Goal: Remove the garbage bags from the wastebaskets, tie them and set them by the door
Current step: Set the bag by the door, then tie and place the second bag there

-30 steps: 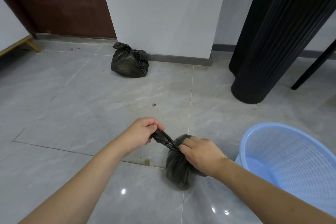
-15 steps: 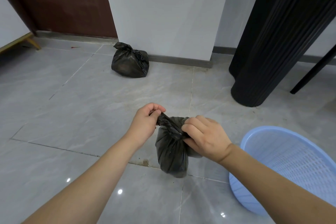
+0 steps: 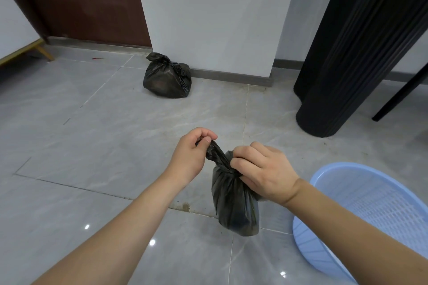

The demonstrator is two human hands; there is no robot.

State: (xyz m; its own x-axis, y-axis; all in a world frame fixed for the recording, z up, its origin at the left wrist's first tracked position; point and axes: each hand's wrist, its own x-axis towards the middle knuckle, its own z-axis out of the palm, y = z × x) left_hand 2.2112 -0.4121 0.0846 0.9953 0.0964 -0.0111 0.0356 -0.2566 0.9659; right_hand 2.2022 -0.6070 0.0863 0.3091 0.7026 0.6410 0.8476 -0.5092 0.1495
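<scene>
A small black garbage bag (image 3: 235, 206) hangs just above the grey floor tiles, held by both hands. My left hand (image 3: 188, 157) pinches the twisted tail of its neck, pulled up and to the left. My right hand (image 3: 261, 172) grips the neck where it gathers into a knot. A second black garbage bag (image 3: 167, 76), tied shut, sits on the floor against the white wall corner, beside the dark brown door (image 3: 92, 2). A light blue mesh wastebasket (image 3: 361, 220) with no bag in it lies tilted at the lower right.
A black ribbed column (image 3: 342, 53) stands at the right, with a black slanted leg (image 3: 403, 97) behind it. A wooden furniture leg (image 3: 44, 51) shows at the far left. Grey tiled floor (image 3: 92, 134) stretches between me and the door.
The bag has been lifted off the floor and now hangs from both hands. My view has moved closer to the wall, and the basket has slid toward the lower right.
</scene>
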